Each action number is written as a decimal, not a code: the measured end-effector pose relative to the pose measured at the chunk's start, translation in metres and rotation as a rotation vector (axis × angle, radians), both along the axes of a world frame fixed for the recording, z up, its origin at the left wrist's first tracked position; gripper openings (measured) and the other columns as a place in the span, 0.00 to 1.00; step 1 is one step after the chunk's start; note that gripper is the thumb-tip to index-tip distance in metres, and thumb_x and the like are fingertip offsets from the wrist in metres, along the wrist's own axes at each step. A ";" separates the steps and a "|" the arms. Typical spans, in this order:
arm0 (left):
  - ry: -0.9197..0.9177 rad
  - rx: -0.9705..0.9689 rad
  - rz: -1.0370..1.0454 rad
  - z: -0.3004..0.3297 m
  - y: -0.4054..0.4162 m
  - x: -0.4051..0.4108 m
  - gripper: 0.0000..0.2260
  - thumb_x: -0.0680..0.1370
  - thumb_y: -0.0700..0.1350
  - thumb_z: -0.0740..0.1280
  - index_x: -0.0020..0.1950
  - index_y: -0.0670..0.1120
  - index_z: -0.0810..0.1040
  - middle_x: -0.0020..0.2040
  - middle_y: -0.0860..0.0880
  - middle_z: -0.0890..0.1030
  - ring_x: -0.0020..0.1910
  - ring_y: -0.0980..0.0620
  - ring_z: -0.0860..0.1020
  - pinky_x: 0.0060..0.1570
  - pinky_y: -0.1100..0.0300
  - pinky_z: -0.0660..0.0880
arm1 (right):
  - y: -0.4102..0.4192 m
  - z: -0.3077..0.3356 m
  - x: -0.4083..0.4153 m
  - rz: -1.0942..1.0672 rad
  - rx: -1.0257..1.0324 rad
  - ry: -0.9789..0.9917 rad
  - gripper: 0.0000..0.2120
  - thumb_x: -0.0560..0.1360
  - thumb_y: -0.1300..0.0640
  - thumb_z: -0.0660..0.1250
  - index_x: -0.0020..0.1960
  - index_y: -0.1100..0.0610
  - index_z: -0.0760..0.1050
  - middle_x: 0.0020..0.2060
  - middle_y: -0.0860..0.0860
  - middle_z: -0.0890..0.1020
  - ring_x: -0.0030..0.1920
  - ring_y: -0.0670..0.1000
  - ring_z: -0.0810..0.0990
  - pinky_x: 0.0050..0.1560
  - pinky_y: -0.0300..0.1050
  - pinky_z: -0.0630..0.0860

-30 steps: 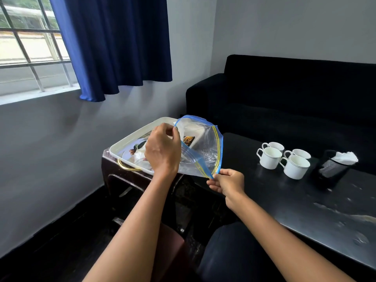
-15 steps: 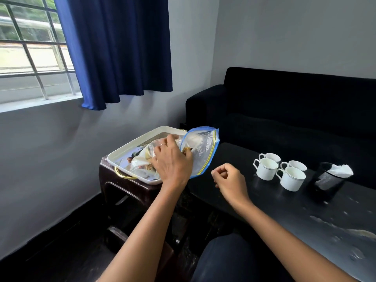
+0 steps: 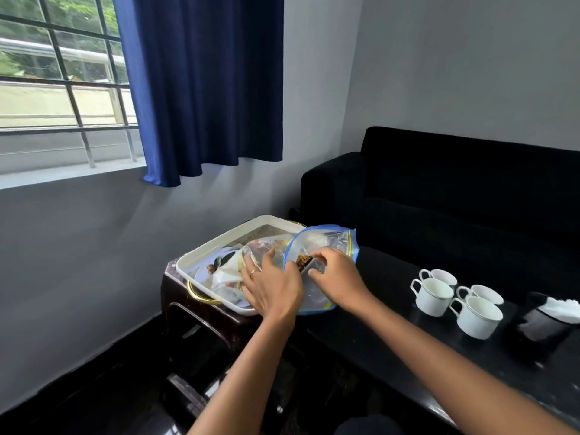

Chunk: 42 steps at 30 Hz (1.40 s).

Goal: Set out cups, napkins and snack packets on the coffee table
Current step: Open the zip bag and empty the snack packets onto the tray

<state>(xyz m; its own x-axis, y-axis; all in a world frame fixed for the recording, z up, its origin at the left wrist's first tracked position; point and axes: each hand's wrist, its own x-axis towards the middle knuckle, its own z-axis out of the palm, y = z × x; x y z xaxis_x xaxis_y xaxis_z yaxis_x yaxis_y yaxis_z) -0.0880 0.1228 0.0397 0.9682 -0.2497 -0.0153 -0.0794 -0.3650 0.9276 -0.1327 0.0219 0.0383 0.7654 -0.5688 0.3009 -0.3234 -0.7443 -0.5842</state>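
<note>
A clear zip bag [image 3: 332, 243] with a blue rim lies across the right end of the white tray [image 3: 216, 246] and the edge of the black coffee table [image 3: 386, 343]. My left hand [image 3: 271, 288] rests flat on the bag beside its open mouth, fingers spread. My right hand [image 3: 337, 277] reaches into the mouth and pinches a dark brown snack packet [image 3: 302, 262] between thumb and fingers. More packets and clear bags lie in the tray. Several white cups [image 3: 434, 295] stand together on the table, with white napkins [image 3: 561, 309] in a black holder [image 3: 543, 328] to their right.
The tray sits on a dark side stool [image 3: 179, 296] left of the coffee table. A black sofa [image 3: 464, 196] runs behind the table. A blue curtain [image 3: 204, 83] and a barred window are on the left wall. My knee shows at the bottom edge.
The bag came down from mid-air onto the tray and table edge. My right hand let go of its lower corner, then moved up into the bag's mouth. My left hand flattened onto the bag.
</note>
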 end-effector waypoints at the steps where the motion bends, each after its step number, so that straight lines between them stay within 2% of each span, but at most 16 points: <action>1: 0.025 -0.015 0.014 0.001 -0.001 0.001 0.25 0.75 0.46 0.61 0.73 0.54 0.65 0.79 0.49 0.49 0.78 0.49 0.44 0.74 0.46 0.44 | -0.004 0.000 0.009 0.000 -0.007 0.068 0.19 0.72 0.59 0.67 0.63 0.58 0.73 0.61 0.55 0.76 0.62 0.54 0.73 0.64 0.46 0.69; 4: 0.089 -0.034 0.043 0.001 -0.003 0.008 0.27 0.76 0.49 0.60 0.75 0.55 0.61 0.79 0.49 0.46 0.78 0.49 0.43 0.75 0.48 0.42 | -0.010 -0.003 0.034 0.005 -0.028 0.243 0.27 0.72 0.54 0.68 0.69 0.57 0.67 0.67 0.55 0.70 0.68 0.56 0.68 0.67 0.48 0.65; 8: 0.140 -0.045 0.027 -0.002 -0.006 0.013 0.26 0.78 0.51 0.58 0.76 0.57 0.58 0.79 0.50 0.46 0.78 0.49 0.44 0.74 0.48 0.41 | -0.014 -0.010 0.056 -0.017 0.011 0.359 0.30 0.71 0.50 0.68 0.69 0.59 0.65 0.68 0.57 0.67 0.68 0.58 0.67 0.66 0.49 0.67; 11: 0.126 -0.038 0.019 -0.004 -0.007 0.013 0.26 0.78 0.51 0.59 0.76 0.56 0.59 0.79 0.51 0.48 0.78 0.50 0.45 0.74 0.49 0.42 | -0.014 -0.014 0.068 -0.053 -0.013 0.446 0.26 0.73 0.49 0.64 0.64 0.64 0.66 0.65 0.61 0.68 0.66 0.61 0.67 0.64 0.52 0.67; 13: 0.123 -0.030 0.008 -0.005 -0.008 0.012 0.27 0.77 0.52 0.60 0.76 0.55 0.58 0.79 0.51 0.48 0.78 0.49 0.46 0.75 0.51 0.42 | -0.012 -0.018 0.073 -0.091 -0.028 0.466 0.23 0.76 0.52 0.60 0.65 0.65 0.63 0.66 0.61 0.66 0.67 0.62 0.64 0.65 0.53 0.65; 16: 0.101 -0.034 -0.004 -0.007 -0.009 0.011 0.29 0.76 0.53 0.61 0.76 0.54 0.58 0.79 0.51 0.49 0.78 0.50 0.47 0.75 0.51 0.42 | -0.010 -0.024 0.077 -0.114 -0.056 0.464 0.22 0.78 0.53 0.57 0.68 0.63 0.61 0.68 0.59 0.62 0.68 0.61 0.60 0.67 0.55 0.59; 21: 0.085 -0.047 -0.016 -0.007 -0.010 0.010 0.31 0.75 0.57 0.62 0.76 0.54 0.58 0.79 0.51 0.49 0.78 0.52 0.46 0.74 0.52 0.42 | -0.018 -0.039 0.083 -0.105 -0.241 0.539 0.19 0.80 0.50 0.53 0.67 0.58 0.66 0.66 0.55 0.66 0.67 0.58 0.60 0.66 0.51 0.59; 26: 0.068 -0.052 -0.001 -0.009 -0.010 0.011 0.32 0.75 0.58 0.62 0.77 0.54 0.57 0.79 0.50 0.50 0.78 0.52 0.46 0.74 0.52 0.42 | -0.017 -0.044 0.085 -0.118 -0.302 0.477 0.18 0.80 0.52 0.53 0.68 0.57 0.65 0.66 0.54 0.67 0.67 0.57 0.62 0.66 0.50 0.60; 33: 0.073 -0.066 0.014 -0.008 -0.011 0.013 0.30 0.75 0.54 0.62 0.76 0.54 0.58 0.79 0.51 0.50 0.77 0.52 0.46 0.74 0.53 0.42 | -0.017 -0.027 0.068 -0.137 -0.443 0.334 0.17 0.76 0.52 0.57 0.60 0.61 0.70 0.61 0.56 0.72 0.63 0.57 0.68 0.60 0.51 0.66; 36: 0.067 -0.068 0.011 -0.008 -0.011 0.013 0.28 0.76 0.52 0.62 0.75 0.54 0.59 0.79 0.51 0.50 0.77 0.52 0.45 0.75 0.52 0.41 | -0.021 -0.021 0.049 -0.134 -0.494 0.285 0.23 0.73 0.49 0.62 0.64 0.59 0.68 0.61 0.55 0.73 0.62 0.57 0.70 0.60 0.49 0.68; 42: 0.059 -0.076 0.000 -0.007 -0.009 0.012 0.28 0.75 0.52 0.62 0.75 0.55 0.60 0.79 0.51 0.49 0.78 0.52 0.45 0.75 0.50 0.42 | -0.031 -0.009 -0.001 -0.110 -0.581 0.201 0.33 0.68 0.53 0.68 0.71 0.58 0.63 0.61 0.53 0.72 0.62 0.54 0.69 0.63 0.46 0.67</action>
